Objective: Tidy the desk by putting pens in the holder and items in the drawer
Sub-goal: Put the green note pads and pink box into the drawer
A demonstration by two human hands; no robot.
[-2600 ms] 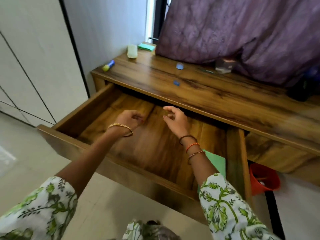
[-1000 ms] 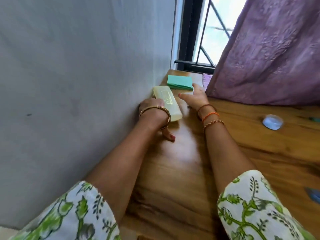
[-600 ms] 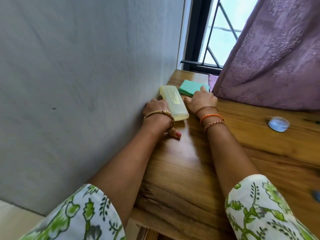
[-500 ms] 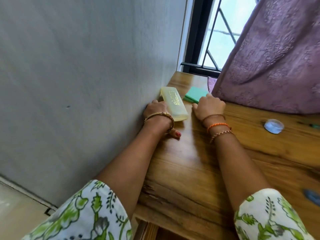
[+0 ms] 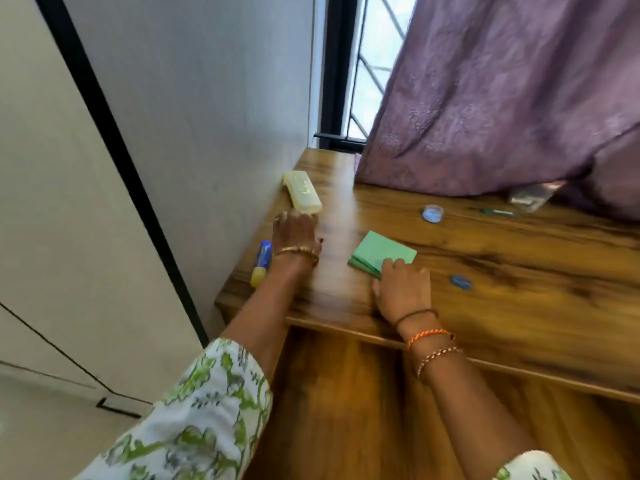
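A green notepad (image 5: pixel 381 251) lies on the wooden desk (image 5: pixel 502 306) near its front edge. My right hand (image 5: pixel 401 289) grips the pad's near corner, fingers curled over it. My left hand (image 5: pixel 296 233) rests palm down by the wall, its fingertips touching the near end of a pale yellow case (image 5: pixel 302 192). A blue and yellow marker (image 5: pixel 261 263) lies just left of my left wrist. Below the desk edge the open drawer (image 5: pixel 346 393) shows its bare wooden bottom.
A small blue round lid (image 5: pixel 433 213), a flat blue piece (image 5: pixel 460 282) and a green pen (image 5: pixel 498 212) lie further right. A clear holder (image 5: pixel 530 199) sits half under the purple curtain (image 5: pixel 502 98). The wall (image 5: pixel 207 133) bounds the desk's left side.
My right hand has pulled the green notepad from the back corner by the window toward the front edge. My left hand slid back along the wall to the case's near end.
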